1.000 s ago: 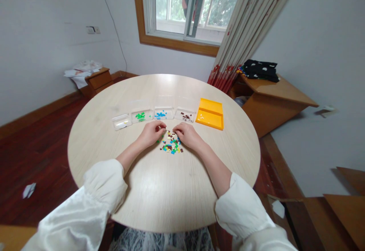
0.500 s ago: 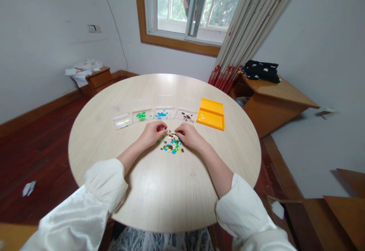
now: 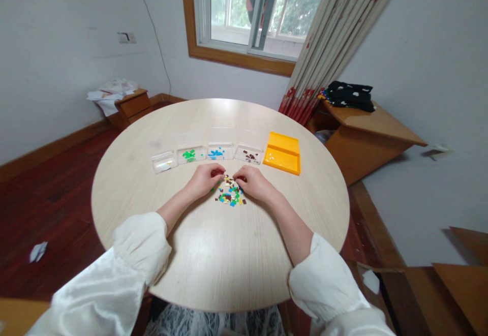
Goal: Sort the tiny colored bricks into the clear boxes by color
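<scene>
Left hand (image 3: pixel 207 178) at 10 o'clock of the loose pile (image 3: pixel 232 197), right hand (image 3: pixel 251 180) at 2 o'clock. Both fingers-curled, thumbs toward fingertips, right hand's tips right at the pile edge; can't tell if either pinches a piece, tips too small and partly hidden. Pile: tiny flat bits, brown, green, blue, yellow, cream, mixed, on the worktop (image 3: pixel 221 260).

Handling, my judgement: pick with thumb and index tips only, take outer bits first, slide a piece clear before lifting so neighbours don't come along. Keep wrists low and off the pile; bits this light likely scatter or flick. Check colour before letting go.

Outward, arc of containers from the pile: clear tray at 10 o'clock (image 3: pixel 164 170), few pale/yellow bits; green-bit tray (image 3: pixel 190 161) between 10 and 11; blue-bit tray (image 3: pixel 227 152) near 12; brown-bit tray (image 3: pixel 241 153) at 1; yellow case (image 3: pixel 285 161) at 2, lid up, a few pale bits. Window (image 3: pixel 232 5) beyond, 12 o'clock.
</scene>
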A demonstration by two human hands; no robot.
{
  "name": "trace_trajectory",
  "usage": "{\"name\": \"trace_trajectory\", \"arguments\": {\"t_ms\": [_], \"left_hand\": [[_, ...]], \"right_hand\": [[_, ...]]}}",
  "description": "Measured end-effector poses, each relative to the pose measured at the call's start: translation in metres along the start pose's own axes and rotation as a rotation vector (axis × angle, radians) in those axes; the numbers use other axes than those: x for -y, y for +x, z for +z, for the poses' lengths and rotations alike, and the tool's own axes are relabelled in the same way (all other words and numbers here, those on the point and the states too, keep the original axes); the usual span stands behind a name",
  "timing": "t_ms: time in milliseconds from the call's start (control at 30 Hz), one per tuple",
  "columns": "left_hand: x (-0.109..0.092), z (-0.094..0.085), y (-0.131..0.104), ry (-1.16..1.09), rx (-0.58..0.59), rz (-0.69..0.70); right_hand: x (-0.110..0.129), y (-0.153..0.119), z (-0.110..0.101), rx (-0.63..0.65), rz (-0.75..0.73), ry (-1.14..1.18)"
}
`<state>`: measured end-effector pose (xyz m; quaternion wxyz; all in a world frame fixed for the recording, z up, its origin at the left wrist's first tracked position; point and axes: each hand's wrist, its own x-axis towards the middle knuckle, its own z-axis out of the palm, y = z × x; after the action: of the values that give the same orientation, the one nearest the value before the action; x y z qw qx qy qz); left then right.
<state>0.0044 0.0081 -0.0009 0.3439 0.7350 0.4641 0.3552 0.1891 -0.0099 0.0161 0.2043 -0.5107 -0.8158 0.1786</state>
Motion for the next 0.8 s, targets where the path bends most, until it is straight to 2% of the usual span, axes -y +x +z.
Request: {"name": "trace_trajectory", "arguments": {"t_ms": [167,367,633,800], "left_hand": [[-0.0003,-0.0007,-0.0001,0.021,0.004,0.014],[-0.0004,0.0004,0.0001,-0.002,-0.014,0.034],[-0.0002,0.0004,0.0004,0.020,-0.014,0.057],[-0.0029,0.0000,-0.0007,0.008,-0.031,0.056]], "right_hand": [[-0.0008,0.0005,0.0020,-0.008,0.043,0.034],[-0.0005,0.0009,0.0020,-0.039,0.013,0.030],[-0.0006,0.0037,0.0038,-0.260,-0.014,0.111],[0.0009,0.0056,0.0084,-0.329,-0.018,0.206]]}}
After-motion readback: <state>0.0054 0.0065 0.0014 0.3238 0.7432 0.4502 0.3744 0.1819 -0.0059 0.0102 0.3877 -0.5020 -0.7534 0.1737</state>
